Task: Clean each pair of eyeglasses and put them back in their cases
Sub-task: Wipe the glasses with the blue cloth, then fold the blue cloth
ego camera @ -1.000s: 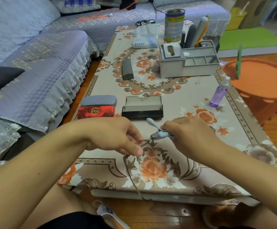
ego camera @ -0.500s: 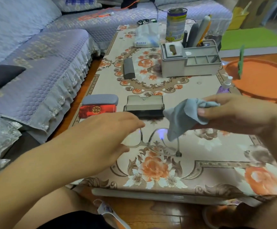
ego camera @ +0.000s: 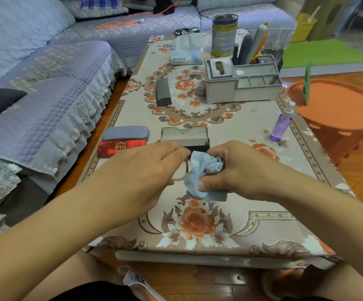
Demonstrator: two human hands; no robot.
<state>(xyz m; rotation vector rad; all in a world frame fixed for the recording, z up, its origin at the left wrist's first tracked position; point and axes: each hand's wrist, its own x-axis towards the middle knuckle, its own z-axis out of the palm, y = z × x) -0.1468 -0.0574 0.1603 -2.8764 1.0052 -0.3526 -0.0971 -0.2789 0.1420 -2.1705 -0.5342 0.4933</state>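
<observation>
A thin-framed pair of eyeglasses [ego camera: 181,173] is held low over the floral tablecloth, mostly hidden by both hands. My left hand [ego camera: 141,170] grips its left side. My right hand [ego camera: 232,168] pinches a crumpled light-blue cleaning cloth [ego camera: 202,172] around the right lens. Just behind my hands lies an open black case [ego camera: 184,136]. Left of it are a closed grey case [ego camera: 126,132] and a red case [ego camera: 120,146]. A closed dark case [ego camera: 163,92] lies farther back.
A purple spray bottle [ego camera: 281,123] stands at the right. A grey desk organiser [ego camera: 243,83], a tin can [ego camera: 224,35] and a tissue pack [ego camera: 186,52] fill the far end. A sofa [ego camera: 41,88] runs along the left; an orange stool [ego camera: 336,109] sits at the right.
My right hand brought the cloth down from the raised position onto the right lens. My left hand closed on the frame, and the glasses came up off the table.
</observation>
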